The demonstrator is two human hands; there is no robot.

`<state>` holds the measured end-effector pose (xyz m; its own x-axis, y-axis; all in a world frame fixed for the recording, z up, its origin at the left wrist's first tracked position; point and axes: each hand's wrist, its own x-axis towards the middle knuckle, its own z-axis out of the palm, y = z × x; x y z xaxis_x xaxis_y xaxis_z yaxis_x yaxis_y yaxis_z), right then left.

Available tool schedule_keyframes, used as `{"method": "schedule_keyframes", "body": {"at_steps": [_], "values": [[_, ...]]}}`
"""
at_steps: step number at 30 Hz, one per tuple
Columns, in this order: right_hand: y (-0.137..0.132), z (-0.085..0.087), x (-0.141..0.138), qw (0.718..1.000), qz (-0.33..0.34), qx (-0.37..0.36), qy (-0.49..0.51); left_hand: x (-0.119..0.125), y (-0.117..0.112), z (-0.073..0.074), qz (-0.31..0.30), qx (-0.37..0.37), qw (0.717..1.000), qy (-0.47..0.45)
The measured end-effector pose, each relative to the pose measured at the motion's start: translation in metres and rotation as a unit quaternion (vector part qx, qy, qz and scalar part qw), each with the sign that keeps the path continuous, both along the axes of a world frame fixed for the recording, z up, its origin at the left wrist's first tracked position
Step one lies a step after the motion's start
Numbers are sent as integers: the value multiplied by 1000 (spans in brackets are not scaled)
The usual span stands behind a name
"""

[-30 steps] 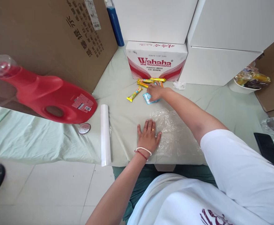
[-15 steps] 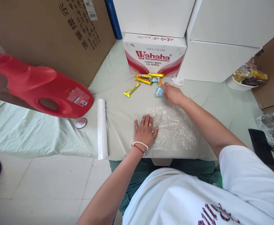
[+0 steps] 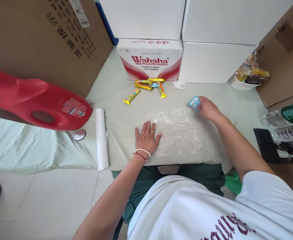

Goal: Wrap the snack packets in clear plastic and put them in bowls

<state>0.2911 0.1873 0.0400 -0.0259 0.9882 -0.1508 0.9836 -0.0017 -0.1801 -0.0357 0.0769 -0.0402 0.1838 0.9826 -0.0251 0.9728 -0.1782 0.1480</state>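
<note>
My left hand (image 3: 148,137) lies flat with its fingers spread, at the left edge of a crinkled sheet of clear plastic film (image 3: 178,133) on the cloth. Off to the right, my right hand (image 3: 208,107) pinches a small blue and white packet (image 3: 194,103) above the film's upper right side. Several yellow-wrapped snack sticks (image 3: 143,86) lie in a loose pile in front of the Wahaha box, one of them (image 3: 131,96) set apart at the left. Something light blue shows among them, partly hidden.
A roll of plastic film (image 3: 101,140) lies left of my hand, near a red jug (image 3: 58,115) and a small round disc (image 3: 79,134). Behind stand the Wahaha box (image 3: 150,61) and white boxes. A white bowl of wrapped snacks (image 3: 244,83) and clear bottles (image 3: 286,116) are at the right.
My right hand has moved right and toward me from the snack pile, carrying the blue and white packet. My left hand stays flat by the film. The view has shifted slightly right.
</note>
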Motion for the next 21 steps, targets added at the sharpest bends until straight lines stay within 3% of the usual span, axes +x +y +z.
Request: {"method": "schedule_keyframes", "body": {"at_steps": [2,5,9,13,18,21], "values": [[0,16,-13,996,42,-11,72,1,0,0,3,1,1000,4],[-6,29,-43,965,181,-87,168,2,0,1,2,2,1000,6],[-14,15,-81,917,308,-186,173,2,0,1,4,7,1000,9],[-13,-4,-100,897,365,-202,144,2,-1,1,2,10,1000,10],[-6,-11,-104,912,375,-147,75,2,-1,1,3,9,1000,14],[-3,-15,-103,908,382,-149,84,2,-1,1,3,6,1000,14]]}}
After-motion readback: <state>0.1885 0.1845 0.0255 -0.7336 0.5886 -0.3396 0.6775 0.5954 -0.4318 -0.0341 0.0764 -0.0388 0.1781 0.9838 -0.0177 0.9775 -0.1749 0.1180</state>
